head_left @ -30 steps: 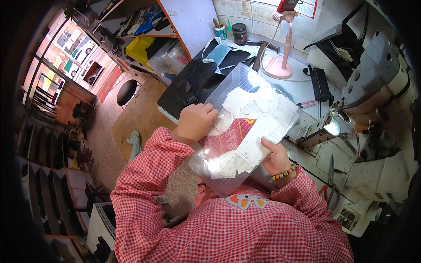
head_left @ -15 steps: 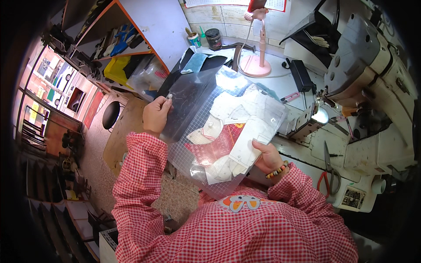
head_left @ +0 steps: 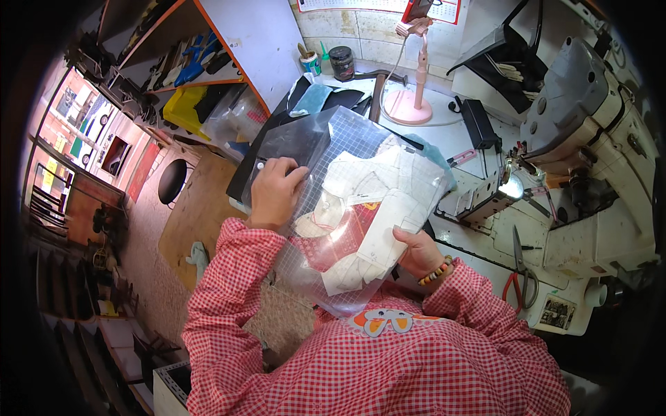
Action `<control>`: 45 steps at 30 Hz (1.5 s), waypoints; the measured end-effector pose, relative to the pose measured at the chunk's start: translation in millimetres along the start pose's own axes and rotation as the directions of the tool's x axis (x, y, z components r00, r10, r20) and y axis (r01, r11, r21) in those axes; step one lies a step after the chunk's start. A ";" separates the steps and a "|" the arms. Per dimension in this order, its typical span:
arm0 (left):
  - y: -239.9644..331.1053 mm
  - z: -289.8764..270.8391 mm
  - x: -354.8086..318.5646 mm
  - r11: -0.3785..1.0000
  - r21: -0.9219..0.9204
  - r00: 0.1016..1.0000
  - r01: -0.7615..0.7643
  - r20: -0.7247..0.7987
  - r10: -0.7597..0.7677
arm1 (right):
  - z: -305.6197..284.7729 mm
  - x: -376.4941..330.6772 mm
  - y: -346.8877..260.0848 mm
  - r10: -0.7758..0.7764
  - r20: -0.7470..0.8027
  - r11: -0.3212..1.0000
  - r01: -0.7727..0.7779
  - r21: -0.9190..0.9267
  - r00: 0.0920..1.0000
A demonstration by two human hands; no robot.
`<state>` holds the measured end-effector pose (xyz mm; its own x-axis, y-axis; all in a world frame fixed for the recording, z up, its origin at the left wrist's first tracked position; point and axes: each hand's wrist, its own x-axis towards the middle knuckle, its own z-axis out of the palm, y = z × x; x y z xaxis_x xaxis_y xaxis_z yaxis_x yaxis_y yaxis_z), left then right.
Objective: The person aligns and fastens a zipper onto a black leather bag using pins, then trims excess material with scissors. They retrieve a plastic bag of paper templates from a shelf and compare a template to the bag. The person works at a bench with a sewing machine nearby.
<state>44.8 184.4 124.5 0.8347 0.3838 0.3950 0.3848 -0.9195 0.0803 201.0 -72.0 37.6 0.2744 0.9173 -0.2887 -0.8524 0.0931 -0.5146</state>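
Note:
A clear plastic document pouch (head_left: 305,263) with a fine grid lies tilted across my lap and the table edge. Through it show white paper pattern pieces (head_left: 381,229) and a red printed sheet (head_left: 329,243). My right hand (head_left: 418,254) grips its right side, thumb on top and the other fingers hidden underneath. At the upper left, my left hand (head_left: 276,194) is closed with bent fingers at the see-through flap (head_left: 298,141); its fingertips are partly hidden. A small white snap button (head_left: 261,166) shows just beside that hand.
A sewing machine (head_left: 590,139) stands at the right, with red-handled scissors (head_left: 520,277) near it. Behind the pouch are a pink stand (head_left: 411,106), a hammer (head_left: 378,93), a dark jar (head_left: 341,64) and a black box (head_left: 479,125). Shelves (head_left: 236,62) rise at the left.
My left hand has moved right and lower, from the flap's outer edge in over the pouch, and the snap button now shows left of it. My right hand keeps its hold.

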 end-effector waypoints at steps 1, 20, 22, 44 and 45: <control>-2.0 0.6 1.8 0.997 -0.082 1.000 0.008 -0.001 -0.008 | -0.1 -0.6 0.8 -0.002 0.011 1.000 0.002 0.016 1.000; 22.3 -35.8 19.1 0.669 -0.433 0.434 0.604 0.883 0.179 | -7.4 -0.3 8.3 0.001 -0.012 0.997 0.000 0.075 1.000; 27.0 -33.0 16.7 0.766 -0.379 0.409 0.519 0.897 0.166 | -8.1 -0.2 9.4 -0.004 -0.023 0.996 0.005 0.085 1.000; -77.0 -64.6 -288.7 -0.203 -0.429 0.402 0.880 0.901 -0.165 | 81.4 8.1 116.8 0.352 0.259 0.919 -0.280 -0.276 0.900; -69.7 -68.5 -288.9 -0.244 -0.424 0.381 0.872 0.902 -0.202 | 82.0 7.7 117.0 0.363 0.257 0.914 -0.289 -0.284 0.896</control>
<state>-250.2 131.7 67.4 0.5959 0.4092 -0.6910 0.4676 0.5227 0.7128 66.9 -22.3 41.4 -0.1777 0.9549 -0.2379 -0.7324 -0.2898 -0.6162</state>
